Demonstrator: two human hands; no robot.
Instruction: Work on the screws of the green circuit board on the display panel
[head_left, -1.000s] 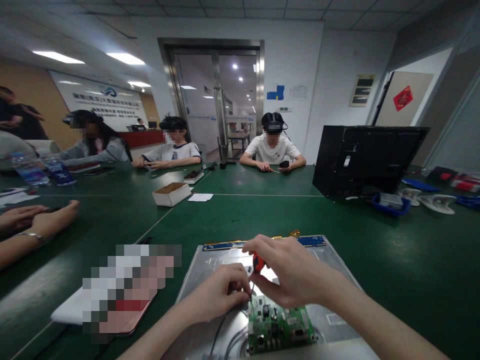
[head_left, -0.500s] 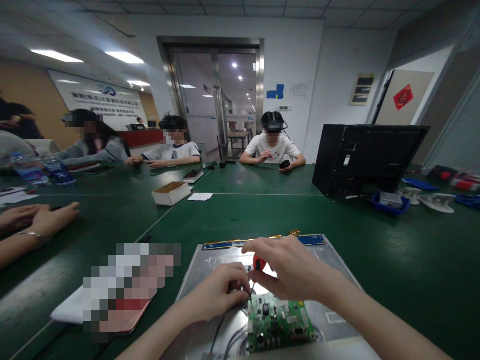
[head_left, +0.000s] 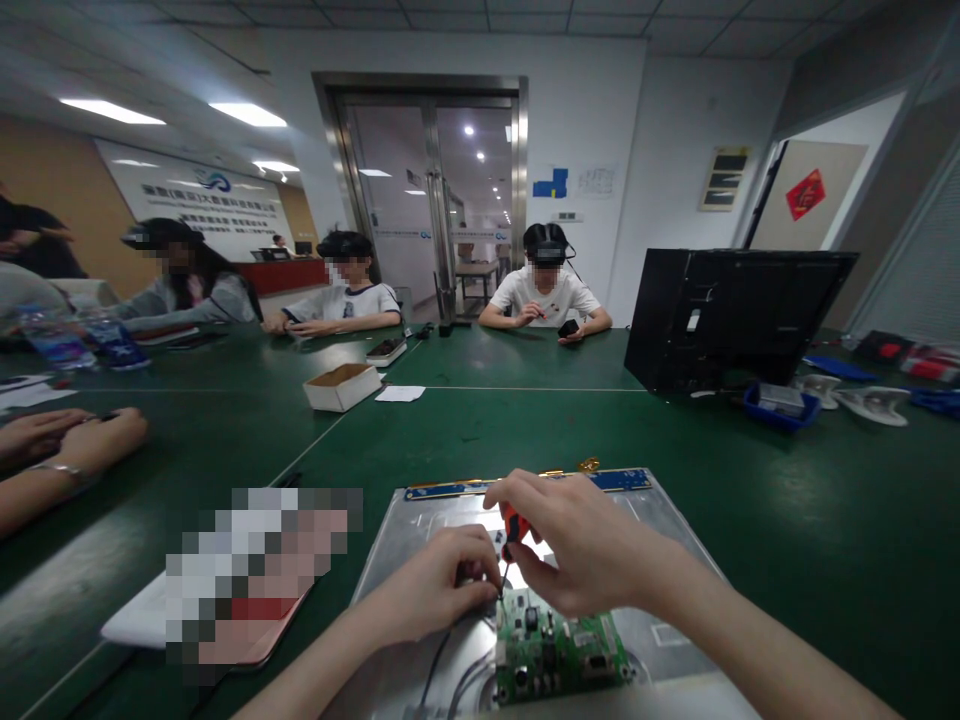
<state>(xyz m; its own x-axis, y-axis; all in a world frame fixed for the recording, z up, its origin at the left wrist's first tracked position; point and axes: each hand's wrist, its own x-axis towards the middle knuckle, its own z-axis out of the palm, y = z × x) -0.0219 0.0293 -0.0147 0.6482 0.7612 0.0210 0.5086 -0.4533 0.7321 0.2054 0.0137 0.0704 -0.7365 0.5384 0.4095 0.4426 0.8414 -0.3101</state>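
My right hand (head_left: 581,545) is closed around the red and black handle of a screwdriver (head_left: 514,524). The shaft points down at the upper left corner of a green circuit board (head_left: 559,650). My left hand (head_left: 442,585) is curled, its thumb and fingertips pinched beside the screwdriver's tip; whatever is between them is hidden. Under both hands lies a flat silver metal panel (head_left: 386,560), with the board on its near part. A narrow blue circuit strip (head_left: 626,481) runs along the panel's far edge, and dark cables (head_left: 435,665) lie left of the board.
Left of the panel lies a blurred-out white and pink item (head_left: 270,640). Another person's hands (head_left: 97,440) rest farther left. Beyond are an open white box (head_left: 343,388) and a paper slip (head_left: 400,394). A black monitor (head_left: 739,310) and blue tray (head_left: 781,408) stand right. Several people sit around the green table (head_left: 540,425).
My right fingers have shifted on the screwdriver's handle, and the handle has turned a little. My left hand keeps its place. The other person's hand at the left has moved slightly left.
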